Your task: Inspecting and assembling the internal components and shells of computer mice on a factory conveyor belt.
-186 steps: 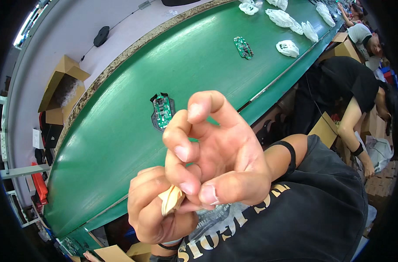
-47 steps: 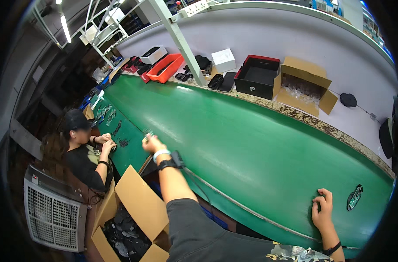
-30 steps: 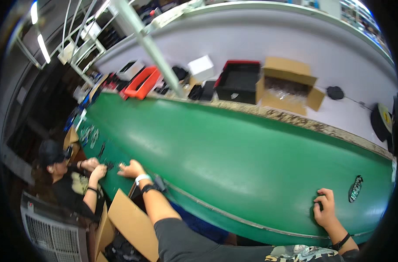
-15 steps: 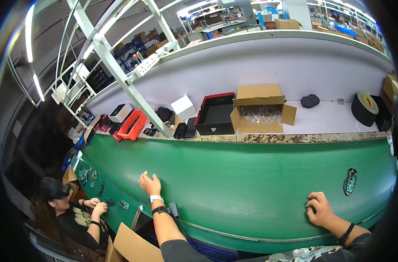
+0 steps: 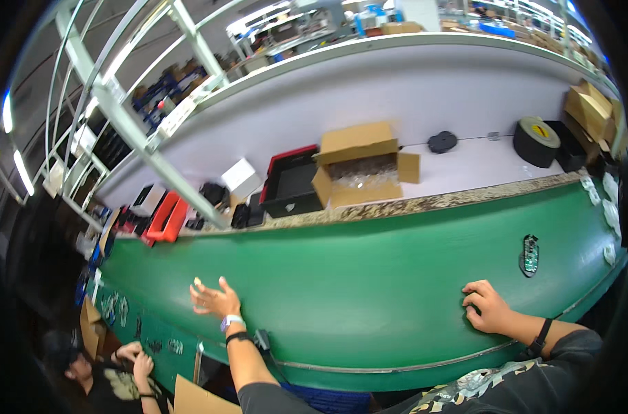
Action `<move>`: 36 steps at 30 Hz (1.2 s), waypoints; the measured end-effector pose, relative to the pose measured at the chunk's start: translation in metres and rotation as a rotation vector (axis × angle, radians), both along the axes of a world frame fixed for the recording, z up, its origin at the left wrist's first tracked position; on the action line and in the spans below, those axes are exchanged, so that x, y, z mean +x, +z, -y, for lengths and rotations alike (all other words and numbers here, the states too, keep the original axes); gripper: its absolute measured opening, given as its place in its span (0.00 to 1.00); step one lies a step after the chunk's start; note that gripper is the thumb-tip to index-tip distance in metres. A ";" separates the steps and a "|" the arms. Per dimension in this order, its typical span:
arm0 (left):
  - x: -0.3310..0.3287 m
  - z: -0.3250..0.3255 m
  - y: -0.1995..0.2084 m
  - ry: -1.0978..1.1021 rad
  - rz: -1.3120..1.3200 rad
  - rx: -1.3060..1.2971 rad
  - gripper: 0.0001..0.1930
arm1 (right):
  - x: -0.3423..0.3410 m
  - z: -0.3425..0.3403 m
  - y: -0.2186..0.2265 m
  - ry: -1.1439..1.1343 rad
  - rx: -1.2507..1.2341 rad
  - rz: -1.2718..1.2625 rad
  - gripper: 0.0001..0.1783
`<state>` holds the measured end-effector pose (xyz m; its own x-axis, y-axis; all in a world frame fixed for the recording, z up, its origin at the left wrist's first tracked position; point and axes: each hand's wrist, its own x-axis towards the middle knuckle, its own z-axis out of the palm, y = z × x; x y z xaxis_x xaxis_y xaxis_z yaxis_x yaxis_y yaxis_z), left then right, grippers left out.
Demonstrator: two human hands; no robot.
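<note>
My left hand is held over the green belt surface, open, its fingers spread and nothing in its grasp. A pale yellow patch shows on one of its fingertips. My right hand rests near the belt's front edge with its fingers loosely bent and apart, and I see nothing in it. Beyond it, to the right, a green circuit board in a black oval housing lies on the belt, apart from the hand.
A shelf behind the belt holds a cardboard box of clear plastic pieces, a black tray, a red bin and a black tape roll. At left, a co-worker sits by several circuit boards. White bags lie far right.
The view has turned and tilted, shifting the scene leftward in the picture. My left hand's fingers have spread wider. My right hand keeps its bent pose, and the circuit board remains on the belt.
</note>
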<state>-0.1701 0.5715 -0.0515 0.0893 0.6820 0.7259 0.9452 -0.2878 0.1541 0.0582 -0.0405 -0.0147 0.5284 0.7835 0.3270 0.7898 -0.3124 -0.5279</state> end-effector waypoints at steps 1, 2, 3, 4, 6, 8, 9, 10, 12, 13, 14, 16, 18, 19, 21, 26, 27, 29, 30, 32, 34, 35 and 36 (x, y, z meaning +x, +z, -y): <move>0.012 0.003 0.004 0.000 -0.024 -0.004 0.39 | 0.004 0.004 0.001 0.002 -0.001 -0.003 0.11; 0.004 -0.002 -0.002 0.000 -0.021 0.014 0.37 | 0.005 0.006 -0.010 0.032 -0.018 0.005 0.14; -0.001 -0.001 -0.001 0.006 -0.028 0.042 0.36 | 0.004 0.005 -0.009 0.000 -0.005 0.007 0.14; -0.005 0.001 -0.001 -0.024 -0.023 0.054 0.36 | 0.003 0.000 -0.002 0.010 -0.005 0.058 0.17; -0.004 0.010 0.007 0.029 -0.038 0.054 0.34 | 0.001 0.006 -0.004 -0.003 -0.092 0.142 0.32; 0.006 0.033 0.031 0.041 -0.046 -0.014 0.32 | -0.008 0.012 0.004 -0.045 -0.108 0.190 0.36; 0.021 0.040 0.039 0.083 -0.084 -0.099 0.30 | -0.007 0.016 0.005 -0.053 -0.140 0.212 0.40; 0.024 0.028 0.023 0.071 -0.066 -0.039 0.31 | 0.000 0.020 -0.008 -0.052 -0.169 0.219 0.45; 0.028 0.044 0.039 -0.022 0.009 -0.212 0.29 | -0.006 0.024 -0.015 -0.093 -0.213 0.235 0.46; 0.019 0.052 0.050 -0.085 0.013 -0.321 0.42 | -0.004 0.024 -0.014 -0.067 -0.256 0.254 0.47; -0.005 0.028 0.018 0.029 -0.091 0.124 0.28 | -0.003 0.020 -0.015 -0.116 -0.237 0.260 0.47; -0.021 -0.004 -0.021 0.231 -0.303 0.394 0.35 | -0.002 0.009 -0.021 -0.047 -0.128 0.296 0.44; 0.018 0.028 -0.014 0.053 -0.275 0.286 0.35 | 0.001 0.014 -0.023 -0.094 -0.118 0.311 0.44; 0.027 0.057 -0.008 -0.072 -0.277 0.160 0.36 | -0.003 0.018 -0.025 -0.081 -0.109 0.317 0.43; 0.070 0.123 -0.002 -0.279 -0.245 0.168 0.39 | -0.001 0.022 -0.031 -0.113 -0.091 0.329 0.43; 0.089 0.254 -0.026 -0.942 -0.330 0.265 0.45 | -0.002 0.044 -0.027 -0.130 0.053 0.309 0.42; 0.081 0.308 0.015 -1.174 -0.304 0.051 0.45 | -0.005 0.058 -0.027 -0.136 0.060 0.297 0.42; 0.054 0.337 0.015 -1.310 -0.328 0.010 0.43 | 0.000 0.110 -0.006 -0.124 -0.057 0.209 0.47; 0.041 0.345 0.008 -1.351 -0.386 -0.091 0.42 | 0.000 0.143 0.007 -0.096 -0.183 0.128 0.52; 0.019 0.363 0.008 -1.381 -0.469 -0.207 0.41 | 0.002 0.214 0.008 -0.184 -0.326 0.098 0.53; 0.013 0.373 0.014 -1.433 -0.719 -0.260 0.43 | 0.003 0.273 0.003 -0.292 -0.522 0.034 0.56; 0.015 0.376 0.016 -1.441 -0.738 -0.271 0.43 | 0.005 0.289 0.004 -0.296 -0.525 0.012 0.56; 0.014 0.375 0.019 -1.332 -0.813 -0.321 0.45 | 0.004 0.301 0.003 -0.365 -0.517 0.015 0.57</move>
<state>-0.1560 0.1965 -0.0323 0.9954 -0.0880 0.0375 -0.0869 -0.9958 -0.0295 0.0625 -0.3413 -0.0121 0.7896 0.6126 -0.0363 0.5906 -0.7746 -0.2262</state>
